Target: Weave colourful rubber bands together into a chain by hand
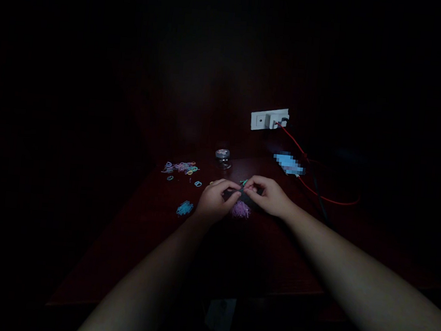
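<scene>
My left hand (216, 199) and my right hand (270, 195) are close together over the dark table, their fingertips nearly meeting. Both have thumb and fingers curled into a pinch; anything between them is too small and dim to make out. Right in front of the fingers lies a pile of purple elastic bands (241, 209). A blue pile of elastic bands (184, 208) is to the left of my left wrist. Something small and green (244, 182) shows just behind the fingertips, partly covered by my right hand.
Mixed colourful bands (182, 168) lie scattered at the back left, with a loose pale-blue band (198, 183) nearer. A small lidded jar (223, 158) stands behind my hands. At the back right, a phone (289, 163) connects by a red cable (321, 197) to a wall socket (261, 120).
</scene>
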Motion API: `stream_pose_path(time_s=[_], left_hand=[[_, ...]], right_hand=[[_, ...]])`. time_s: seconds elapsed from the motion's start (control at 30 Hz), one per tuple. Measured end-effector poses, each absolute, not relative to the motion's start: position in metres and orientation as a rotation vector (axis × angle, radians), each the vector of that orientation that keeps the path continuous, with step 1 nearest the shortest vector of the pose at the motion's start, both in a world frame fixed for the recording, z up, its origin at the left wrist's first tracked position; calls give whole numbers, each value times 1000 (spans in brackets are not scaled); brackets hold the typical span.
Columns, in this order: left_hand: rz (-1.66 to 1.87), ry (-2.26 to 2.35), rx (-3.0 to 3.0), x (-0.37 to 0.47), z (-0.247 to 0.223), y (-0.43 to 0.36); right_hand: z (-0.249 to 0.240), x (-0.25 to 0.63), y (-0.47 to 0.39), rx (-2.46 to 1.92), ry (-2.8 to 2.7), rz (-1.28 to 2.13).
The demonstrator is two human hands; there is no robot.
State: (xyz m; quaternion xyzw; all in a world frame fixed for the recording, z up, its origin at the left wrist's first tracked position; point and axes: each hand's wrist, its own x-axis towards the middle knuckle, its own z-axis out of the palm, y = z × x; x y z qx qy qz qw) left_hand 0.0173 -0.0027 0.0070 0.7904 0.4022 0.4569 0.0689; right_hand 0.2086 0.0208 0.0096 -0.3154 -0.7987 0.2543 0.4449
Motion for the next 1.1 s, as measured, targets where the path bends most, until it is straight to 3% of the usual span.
stream_pose_path(time_s=[1.1], left_hand=[[1466,1245,2394,19,13,-6]], right_hand=[[16,209,15,-760,-1999,519]])
